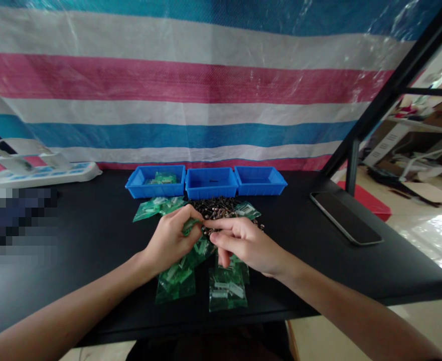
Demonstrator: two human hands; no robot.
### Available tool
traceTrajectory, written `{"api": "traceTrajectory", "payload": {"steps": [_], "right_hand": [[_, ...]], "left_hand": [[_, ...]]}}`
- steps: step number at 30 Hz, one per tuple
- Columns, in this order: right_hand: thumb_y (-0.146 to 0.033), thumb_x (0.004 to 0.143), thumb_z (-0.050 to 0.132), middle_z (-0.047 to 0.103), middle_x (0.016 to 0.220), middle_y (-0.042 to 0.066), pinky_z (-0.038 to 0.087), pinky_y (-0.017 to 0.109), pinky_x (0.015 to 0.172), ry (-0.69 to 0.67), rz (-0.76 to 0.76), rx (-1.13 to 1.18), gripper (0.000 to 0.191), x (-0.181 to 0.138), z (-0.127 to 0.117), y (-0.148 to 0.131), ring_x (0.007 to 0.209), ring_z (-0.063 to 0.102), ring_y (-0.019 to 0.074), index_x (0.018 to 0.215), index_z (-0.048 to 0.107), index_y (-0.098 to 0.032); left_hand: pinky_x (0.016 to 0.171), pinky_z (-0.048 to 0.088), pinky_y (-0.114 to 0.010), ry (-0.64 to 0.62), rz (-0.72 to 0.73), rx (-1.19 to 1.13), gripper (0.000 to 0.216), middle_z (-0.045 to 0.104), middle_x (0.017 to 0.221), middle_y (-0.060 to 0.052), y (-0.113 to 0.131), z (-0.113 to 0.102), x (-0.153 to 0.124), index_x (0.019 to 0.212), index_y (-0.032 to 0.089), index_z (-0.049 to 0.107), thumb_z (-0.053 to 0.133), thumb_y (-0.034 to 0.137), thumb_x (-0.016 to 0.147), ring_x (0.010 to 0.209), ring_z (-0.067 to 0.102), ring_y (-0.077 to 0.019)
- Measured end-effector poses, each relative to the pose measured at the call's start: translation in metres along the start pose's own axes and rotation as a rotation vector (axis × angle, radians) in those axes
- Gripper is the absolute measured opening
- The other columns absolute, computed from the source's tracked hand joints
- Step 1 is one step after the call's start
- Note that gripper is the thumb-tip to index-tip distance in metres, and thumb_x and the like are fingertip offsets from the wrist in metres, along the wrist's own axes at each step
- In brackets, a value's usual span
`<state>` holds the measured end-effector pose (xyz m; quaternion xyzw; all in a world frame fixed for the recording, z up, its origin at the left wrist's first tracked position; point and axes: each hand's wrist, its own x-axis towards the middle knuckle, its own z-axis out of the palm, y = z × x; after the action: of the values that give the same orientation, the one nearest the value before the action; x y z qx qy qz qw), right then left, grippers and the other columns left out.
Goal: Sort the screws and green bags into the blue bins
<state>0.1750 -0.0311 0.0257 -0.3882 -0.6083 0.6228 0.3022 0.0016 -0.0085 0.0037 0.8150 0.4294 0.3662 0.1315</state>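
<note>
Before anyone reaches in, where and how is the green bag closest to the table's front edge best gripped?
Probably pinch the green bag by its near edge, coming from the front side of the table. That edge looks flat and uncovered, whereas pale pieces make its middle lumpy and the right hand is just beyond its far end.

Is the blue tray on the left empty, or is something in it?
Not empty: the left blue tray has green packets inside, showing above its front wall.
</note>
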Motion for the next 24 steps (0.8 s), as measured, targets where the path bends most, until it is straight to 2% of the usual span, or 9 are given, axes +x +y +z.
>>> {"api": "traceTrajectory", "payload": {"steps": [7,15,24], "right_hand": [[-0.023,0.080,0.052,0.051,0.043,-0.006,0.031,0.021,0.045,0.000,0.002,0.031,0.045,0.0017,0.0003,0.0033,0.039,0.044,0.0067,0.122,0.048,-0.008],[-0.021,0.080,0.051,0.052,0.043,-0.005,0.032,0.021,0.046,-0.022,-0.023,0.019,0.037,0.0059,-0.0032,0.0075,0.040,0.047,0.0068,0.115,0.056,-0.009],[-0.022,0.081,0.050,0.053,0.046,-0.005,0.032,0.022,0.049,-0.013,-0.005,0.001,0.038,0.0055,-0.0046,0.0019,0.043,0.047,0.0076,0.117,0.053,-0.009]], "left_hand": [[0.059,0.043,-0.022,-0.014,0.011,-0.039,0.010,0.061,0.070,-0.001,-0.0033,-0.0001,0.0010,0.075,0.017,0.052,0.045,0.011,0.074,0.065,0.058,-0.0130],[0.059,0.043,-0.023,-0.035,0.054,-0.065,0.011,0.061,0.071,-0.002,-0.0084,0.0020,-0.0012,0.076,0.016,0.054,0.044,0.012,0.075,0.065,0.057,-0.0133],[0.058,0.042,-0.022,-0.030,-0.019,-0.043,0.009,0.060,0.069,0.000,-0.0043,0.0007,0.0021,0.075,0.017,0.054,0.045,0.013,0.075,0.064,0.057,-0.0128]]}}
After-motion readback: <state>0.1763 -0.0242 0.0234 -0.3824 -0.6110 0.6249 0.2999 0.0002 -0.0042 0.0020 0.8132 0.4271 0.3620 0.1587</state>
